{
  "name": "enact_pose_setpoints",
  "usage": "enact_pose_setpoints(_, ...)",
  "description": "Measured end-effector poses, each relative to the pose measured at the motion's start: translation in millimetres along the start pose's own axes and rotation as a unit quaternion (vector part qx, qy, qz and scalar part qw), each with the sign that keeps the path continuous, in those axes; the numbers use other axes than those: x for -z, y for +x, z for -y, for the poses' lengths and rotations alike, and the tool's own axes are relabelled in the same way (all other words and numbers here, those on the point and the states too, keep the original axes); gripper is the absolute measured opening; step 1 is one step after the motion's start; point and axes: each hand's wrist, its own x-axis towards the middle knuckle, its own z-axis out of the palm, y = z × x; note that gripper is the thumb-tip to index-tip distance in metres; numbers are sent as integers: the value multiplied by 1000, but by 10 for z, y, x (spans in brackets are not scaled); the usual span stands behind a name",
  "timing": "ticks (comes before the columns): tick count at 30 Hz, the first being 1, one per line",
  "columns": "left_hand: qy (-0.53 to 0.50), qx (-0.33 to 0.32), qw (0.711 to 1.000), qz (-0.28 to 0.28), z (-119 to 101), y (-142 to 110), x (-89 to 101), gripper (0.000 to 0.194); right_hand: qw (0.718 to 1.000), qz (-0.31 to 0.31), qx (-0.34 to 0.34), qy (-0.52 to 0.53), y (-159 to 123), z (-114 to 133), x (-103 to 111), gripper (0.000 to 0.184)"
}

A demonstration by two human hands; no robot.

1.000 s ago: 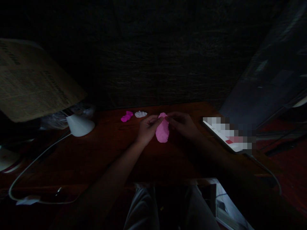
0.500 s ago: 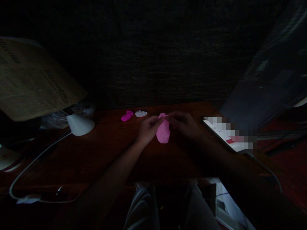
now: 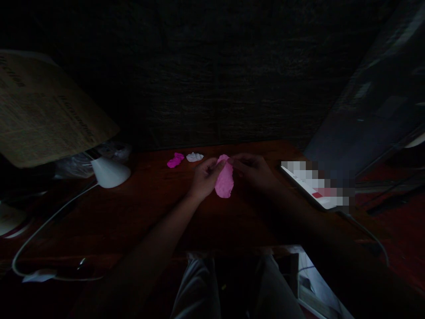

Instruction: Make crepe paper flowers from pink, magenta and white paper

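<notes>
A flattened, oblong piece of light pink modelling clay (image 3: 225, 182) hangs between my hands above the table. My left hand (image 3: 205, 178) grips its left edge, thumb across the face near the top. At the upper right edge my right hand (image 3: 250, 169) pinches the same piece between thumb and fingers. Farther back on the table lie a bright magenta lump of clay (image 3: 175, 160) and a crumpled-looking white lump (image 3: 194, 157), side by side and touched by neither hand.
On the left stands a lamp with a white base (image 3: 110, 172) and a newsprint-patterned shade (image 3: 53, 106); its cable runs toward the front edge. To the right a lit phone or tablet (image 3: 308, 184), partly pixelated, lies on the wooden table (image 3: 159, 208). A dark wall rises behind.
Both hands keep their grip on the pink clay. The clay's lower edge looks slightly more uneven, and the whole view has shifted a little.
</notes>
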Motion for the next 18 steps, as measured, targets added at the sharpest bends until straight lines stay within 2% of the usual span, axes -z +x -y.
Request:
enact_pose_setpoints(6, 30, 5, 999, 12, 28, -5, -12, 42, 1000, 11, 2, -7, 3, 26, 13, 30)
enact_pose_setpoints(11, 30, 20, 999, 23, 77, -1, -10, 38, 1000, 6, -6, 11, 0, 8, -3, 29)
enact_pose_setpoints(18, 77, -10, 996, 46, 10, -13, 7, 35, 1000, 15, 3, -6, -3, 6, 8, 33)
